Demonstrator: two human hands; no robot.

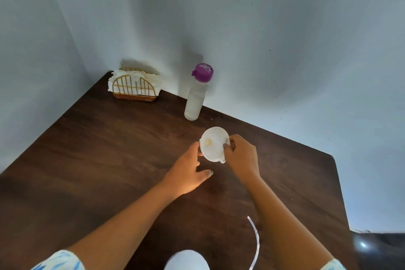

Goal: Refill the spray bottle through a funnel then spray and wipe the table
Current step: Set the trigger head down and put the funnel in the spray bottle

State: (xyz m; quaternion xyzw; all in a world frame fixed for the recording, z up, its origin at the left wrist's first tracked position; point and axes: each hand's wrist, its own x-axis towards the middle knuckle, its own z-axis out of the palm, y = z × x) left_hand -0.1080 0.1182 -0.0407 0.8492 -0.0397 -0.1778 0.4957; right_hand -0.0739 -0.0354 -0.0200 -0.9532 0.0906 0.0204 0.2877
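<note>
A white funnel (213, 143) is held above the dark wooden table (109, 149), its wide mouth facing me. My right hand (241, 158) pinches the funnel's rim on the right side. My left hand (188, 173) touches the funnel's left edge with its fingertips, thumb stretched out toward the right. A clear bottle with a purple cap (197, 92) stands upright beyond the funnel, near the wall. At the bottom edge a white rounded object (186, 260) with a thin curved clear tube (255, 243) shows, probably the spray head; the spray bottle's body is hidden.
A gold wire holder with white paper napkins (133, 85) stands in the far left corner of the table. Grey walls (263, 39) close in behind and to the left. The table's right edge (339, 182) drops off to a dark floor.
</note>
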